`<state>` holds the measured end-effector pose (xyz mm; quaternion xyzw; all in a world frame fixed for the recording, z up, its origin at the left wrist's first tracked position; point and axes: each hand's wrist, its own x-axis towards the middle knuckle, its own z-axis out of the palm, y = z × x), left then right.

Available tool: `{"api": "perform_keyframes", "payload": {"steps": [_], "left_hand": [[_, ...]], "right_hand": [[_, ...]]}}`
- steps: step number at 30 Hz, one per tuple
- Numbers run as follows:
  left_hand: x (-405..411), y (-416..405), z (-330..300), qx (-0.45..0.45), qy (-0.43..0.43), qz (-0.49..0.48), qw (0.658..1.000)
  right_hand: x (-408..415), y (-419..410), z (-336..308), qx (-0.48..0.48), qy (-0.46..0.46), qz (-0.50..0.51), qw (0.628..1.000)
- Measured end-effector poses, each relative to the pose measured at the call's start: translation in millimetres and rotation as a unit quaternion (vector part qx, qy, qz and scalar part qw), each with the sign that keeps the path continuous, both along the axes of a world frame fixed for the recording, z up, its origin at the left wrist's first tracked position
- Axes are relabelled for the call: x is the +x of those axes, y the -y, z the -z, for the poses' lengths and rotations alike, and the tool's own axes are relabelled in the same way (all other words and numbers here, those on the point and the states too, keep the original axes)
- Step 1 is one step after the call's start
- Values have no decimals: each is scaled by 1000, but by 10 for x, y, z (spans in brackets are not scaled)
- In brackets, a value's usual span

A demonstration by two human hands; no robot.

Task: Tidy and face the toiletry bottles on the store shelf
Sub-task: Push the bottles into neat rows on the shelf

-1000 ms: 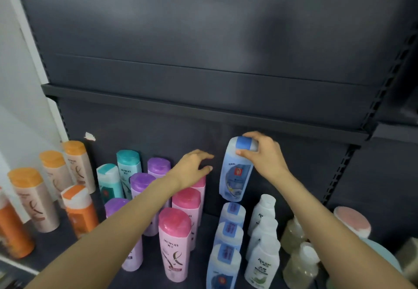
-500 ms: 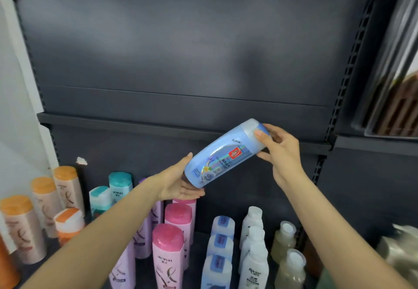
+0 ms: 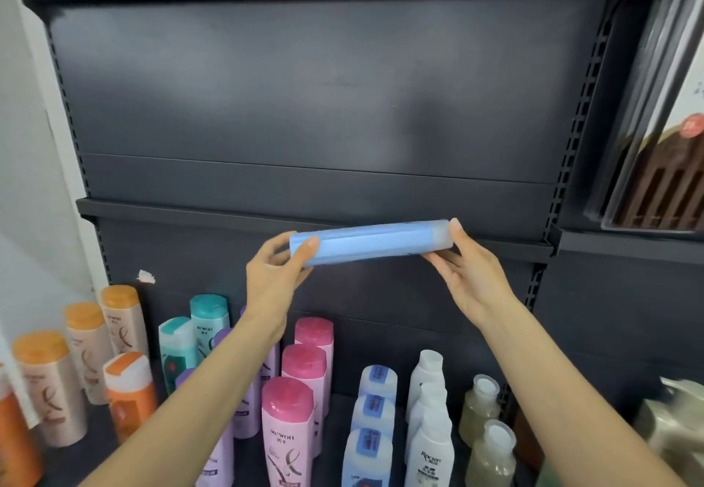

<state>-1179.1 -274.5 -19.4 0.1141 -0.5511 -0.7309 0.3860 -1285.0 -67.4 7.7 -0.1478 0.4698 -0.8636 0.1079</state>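
Blue bottle: held level in the air between my two hands, in front of the middle shelf's edge, side seam toward me, label out of sight.
Change: half a second back it sat tilted, cap end high at right, label showing; now horizontal and rolled edge-on. Both hands have gone up with it.
Left hand: fingers curled round the bottle's base end, thumb on the near face.
Right hand: at the pale cap end, fingertip on the cap, other fingers cupped under it.
Below: pink bottles, blue-capped row, white bottles stand on the lower shelf, well apart from the held one.
Room: dark back panel behind and above is open; perforated upright at right, framed box beyond it.
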Motion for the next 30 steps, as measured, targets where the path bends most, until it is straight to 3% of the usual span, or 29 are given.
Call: {"api": "perform_keyframes", "payload": {"steps": [5, 11, 18, 22, 30], "left_hand": [[201, -2, -40, -182, -13, -12, 983], [338, 14, -66, -276, -28, 45, 960], [390, 31, -79, -389, -36, 1, 920], [395, 90, -66, -387, -35, -8, 921], [372, 126, -91, -243, -9, -10, 970]], "right_hand": [[7, -56, 95, 16, 7, 10, 1000], [15, -79, 149, -28, 10, 8, 1000], [-1, -116, 175, -25, -3, -5, 1000], [13, -106, 149, -31, -22, -17, 999], [61, -1, 111, 1, -23, -21, 999]]}}
